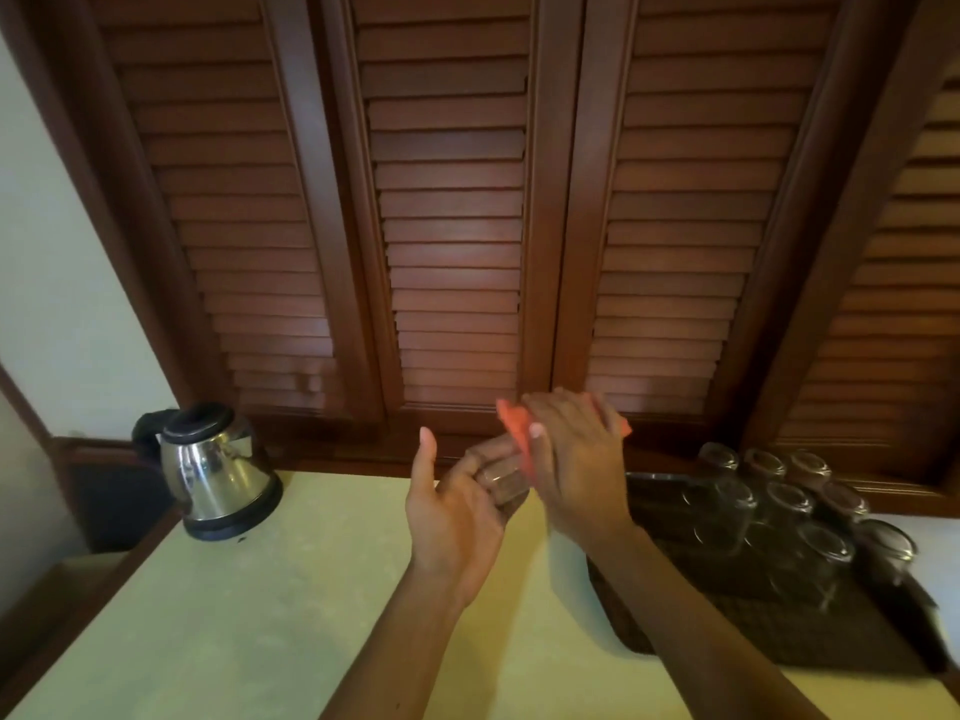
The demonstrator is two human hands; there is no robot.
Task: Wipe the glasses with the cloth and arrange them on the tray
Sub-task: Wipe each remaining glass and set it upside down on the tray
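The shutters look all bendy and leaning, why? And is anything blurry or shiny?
In the head view, the wide-angle lens bends the shutters outward toward the edges; the right hand and orange cloth are smeared by motion; the kettle shows bright glare; the glasses on the tray sit in dim light.

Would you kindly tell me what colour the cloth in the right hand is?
The cloth is orange-red, seen in the head view.

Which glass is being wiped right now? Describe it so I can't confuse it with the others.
Start at the pale countertop in front of the louvred doors. Above its middle, the left hand holds one clear glass on its side while the right hand presses an orange cloth against it. It is the only glass off the tray.
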